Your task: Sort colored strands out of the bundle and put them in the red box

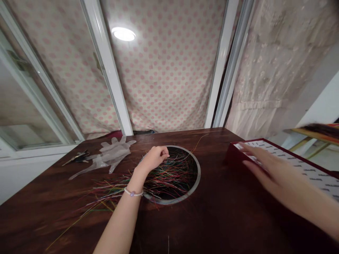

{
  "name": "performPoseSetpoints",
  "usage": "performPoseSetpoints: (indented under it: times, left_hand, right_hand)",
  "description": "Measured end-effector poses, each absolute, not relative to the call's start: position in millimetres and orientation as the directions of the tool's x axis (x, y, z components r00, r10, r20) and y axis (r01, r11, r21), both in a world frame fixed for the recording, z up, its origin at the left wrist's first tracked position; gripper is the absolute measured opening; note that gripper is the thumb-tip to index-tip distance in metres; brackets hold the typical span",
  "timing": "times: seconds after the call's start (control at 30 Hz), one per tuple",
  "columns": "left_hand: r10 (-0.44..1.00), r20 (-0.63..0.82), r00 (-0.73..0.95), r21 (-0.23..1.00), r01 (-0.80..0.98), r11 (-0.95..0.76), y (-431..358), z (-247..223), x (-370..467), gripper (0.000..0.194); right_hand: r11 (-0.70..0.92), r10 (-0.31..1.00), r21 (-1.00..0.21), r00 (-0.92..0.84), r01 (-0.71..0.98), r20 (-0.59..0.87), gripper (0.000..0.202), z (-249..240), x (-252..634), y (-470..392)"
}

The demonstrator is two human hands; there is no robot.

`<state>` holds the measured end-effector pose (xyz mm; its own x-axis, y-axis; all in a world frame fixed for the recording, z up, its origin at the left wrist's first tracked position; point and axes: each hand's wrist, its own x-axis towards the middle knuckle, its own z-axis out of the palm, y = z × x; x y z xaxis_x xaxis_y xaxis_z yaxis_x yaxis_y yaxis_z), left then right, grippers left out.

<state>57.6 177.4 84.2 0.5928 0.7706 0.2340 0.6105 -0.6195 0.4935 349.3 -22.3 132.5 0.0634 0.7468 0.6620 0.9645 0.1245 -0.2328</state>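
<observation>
Multicoloured strands point(169, 178), wiry, heaped in round pale-rimmed tray point(199, 173), ends spilling onto brown table point(214, 208). Left hand point(156, 157): curled above, pinch unclear. Red box point(235, 154), white dark-marked interior; right hand point(278, 174) at edge, blurred, thumb parted.

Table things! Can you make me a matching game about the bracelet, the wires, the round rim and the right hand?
1. Bracelet
2. Wires
3. Round rim
4. Right hand

A. Grey
B. Blurred, at the red box
C. Around the left wrist
D. Many colours

Right pairs: 1-C, 2-D, 3-A, 4-B
</observation>
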Motion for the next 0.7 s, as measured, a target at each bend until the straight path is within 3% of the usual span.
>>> performPoseSetpoints:
  times: [0.1,0.2,0.37,0.5,0.7]
  left_hand:
    - [0.784,0.245,0.570,0.531,0.597,-0.601,180,85,51,0.011]
    - [0.800,0.244,0.548,0.552,0.599,-0.579,185,83,44,0.010]
    - [0.826,0.164,0.540,0.560,0.638,-0.528,191,82,33,0.011]
    - [0.839,-0.029,0.543,0.517,0.727,-0.452,191,72,31,0.019]
    - [0.853,-0.250,0.459,0.403,0.850,-0.339,195,53,33,0.026]
  right_hand:
    - [0.318,0.861,-0.266,-0.159,0.910,0.484,0.037,118,305,14]
    - [0.351,0.923,-0.358,-0.256,0.865,0.286,0.030,92,275,52]
    - [0.320,0.939,-0.408,-0.229,0.855,0.258,0.025,52,236,104]
    - [0.264,0.954,-0.444,-0.164,0.856,0.252,0.016,36,217,126]
    - [0.250,0.956,-0.475,-0.137,0.844,0.260,0.021,25,211,136]
